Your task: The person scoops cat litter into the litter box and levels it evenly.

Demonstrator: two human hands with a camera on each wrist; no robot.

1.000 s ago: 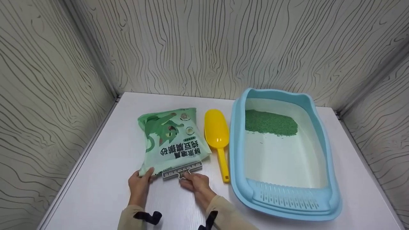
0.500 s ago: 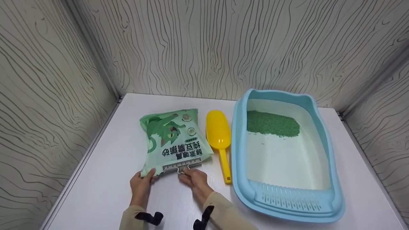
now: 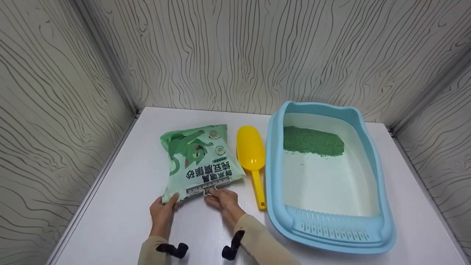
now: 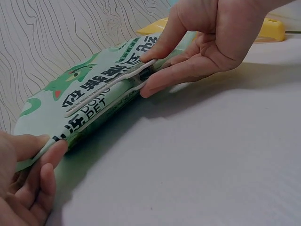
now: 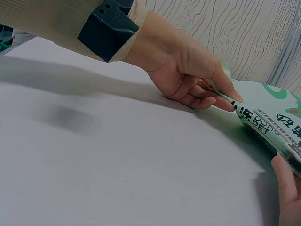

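Note:
A green cat litter bag (image 3: 195,158) printed with a cat lies flat, its end edge facing me. My left hand (image 3: 160,213) pinches the near left corner of that edge between thumb and fingers, as the left wrist view also shows. With thumb and fingers, my right hand (image 3: 226,202) squeezes the handles of a long, keyboard-patterned bag clip (image 3: 208,185). The clip's upper bar (image 4: 101,94) lies over the printed face, inward from the bag's edge, which runs between its bars; the lower bar is mostly hidden under the bag.
Right of the bag lies a yellow scoop (image 3: 251,149), handle toward me. Next to it stands a light blue litter box (image 3: 272,184) with green pellets (image 3: 312,141) heaped at its far end. Wood-patterned panels (image 3: 235,55) enclose the white table (image 3: 128,184) at the back and sides.
The clip in my right hand has moved away from me, from the bag's near edge to farther over its printed face. My left hand keeps its pinch on the corner.

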